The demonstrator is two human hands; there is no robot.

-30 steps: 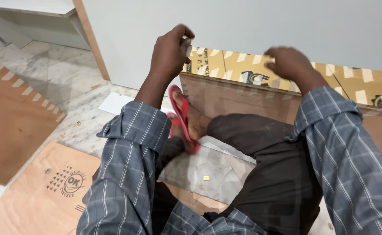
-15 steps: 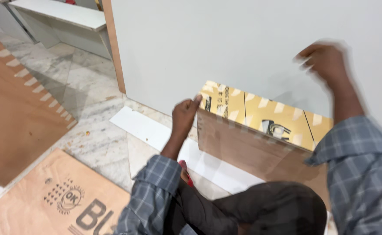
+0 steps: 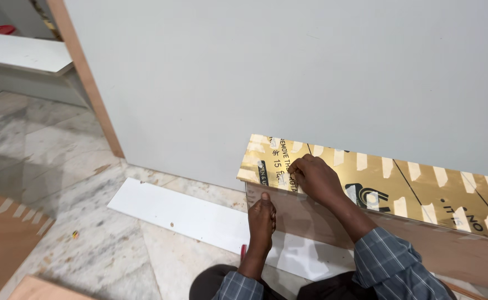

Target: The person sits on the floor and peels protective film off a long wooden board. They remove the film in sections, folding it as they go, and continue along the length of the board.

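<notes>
Fingertips of the right hand [image 3: 316, 176] are pinched tight on the gold protective film [image 3: 399, 186] covering the top of the plywood panel [image 3: 333, 228], right near its left end. Left hand [image 3: 261, 219] sits just below that, fingers curled and thumb up, pressed flat on the panel's brown front face, gripping nothing. White strip [image 3: 199, 219] lies on the marble floor [image 3: 88, 244] beside the panel.

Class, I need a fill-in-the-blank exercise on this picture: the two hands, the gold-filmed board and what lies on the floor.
1. The right hand pinches the shiny ____-coloured protective film on top of the brown wooden board.
2. The left hand presses the board's ____ face.
3. A flat ____ strip panel lies on the marble floor.

Missing words: gold; front; white
</notes>
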